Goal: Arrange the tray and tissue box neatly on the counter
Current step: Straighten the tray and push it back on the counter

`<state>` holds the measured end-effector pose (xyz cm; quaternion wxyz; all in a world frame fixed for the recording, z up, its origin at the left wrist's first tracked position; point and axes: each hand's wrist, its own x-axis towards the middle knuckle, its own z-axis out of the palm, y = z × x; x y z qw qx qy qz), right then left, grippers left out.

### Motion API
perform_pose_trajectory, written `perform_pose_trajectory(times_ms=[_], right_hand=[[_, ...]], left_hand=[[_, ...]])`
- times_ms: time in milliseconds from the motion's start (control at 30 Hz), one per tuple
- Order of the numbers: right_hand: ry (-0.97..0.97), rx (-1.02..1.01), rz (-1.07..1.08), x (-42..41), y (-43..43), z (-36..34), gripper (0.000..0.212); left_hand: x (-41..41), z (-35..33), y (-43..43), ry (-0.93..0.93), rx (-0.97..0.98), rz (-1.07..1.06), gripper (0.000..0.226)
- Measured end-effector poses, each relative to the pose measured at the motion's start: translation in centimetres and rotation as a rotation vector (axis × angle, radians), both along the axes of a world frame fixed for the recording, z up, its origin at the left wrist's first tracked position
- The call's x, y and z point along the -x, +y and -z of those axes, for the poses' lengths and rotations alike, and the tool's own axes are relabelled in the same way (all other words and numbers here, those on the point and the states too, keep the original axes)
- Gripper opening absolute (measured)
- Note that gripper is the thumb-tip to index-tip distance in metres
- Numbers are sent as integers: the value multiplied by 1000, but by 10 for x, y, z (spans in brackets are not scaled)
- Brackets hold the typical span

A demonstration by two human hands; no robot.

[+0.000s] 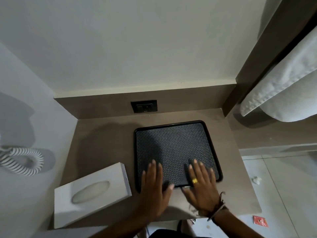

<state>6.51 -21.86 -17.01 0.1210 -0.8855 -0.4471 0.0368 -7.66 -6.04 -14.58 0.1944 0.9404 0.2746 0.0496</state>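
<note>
- Tissue box (91,194) sits at the front left corner of the counter (103,145), white, its oval slot facing up. Its long axis runs diagonally, near-left to far-right, so it is skewed against the counter edges. Its far right corner lies just beside the tray's near left corner; contact cannot be confirmed.
- Left hand (153,189) lies palm down across the near left edge of the tray, fingers extended and slightly spread, thumb toward the middle. It grips nothing. Of the two hands it is the nearer to the box, which lies directly to its left.
- Tray (173,143) is black, roughly square, with a raised rim and a patterned floor. It rests flat on the right half of the counter and holds nothing. Its sides are turned slightly off parallel with the back panel.
- Right hand (201,184), wearing a ring and wrist threads, lies palm down over the near right part of the tray, fingers spread flat, holding nothing.
- Judgement: with both palms on the near edge, the tray is likely to be slid or rotated square first; the skewed box probably needs turning afterward.
</note>
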Motion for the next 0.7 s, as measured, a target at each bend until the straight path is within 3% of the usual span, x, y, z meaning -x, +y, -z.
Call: perform_pose_trajectory(times_ms=[133,400,700], right_hand=[[26,115,-70,29,-14,24,84],[123,216,-69,14,13,18,87],[165,247,-47,-14,50,14,86]], left_hand=[[35,34,-15,162,-39,192,80],[16,33,20,339,-36,234,85],[-14,23,54,366,-45,217,86]])
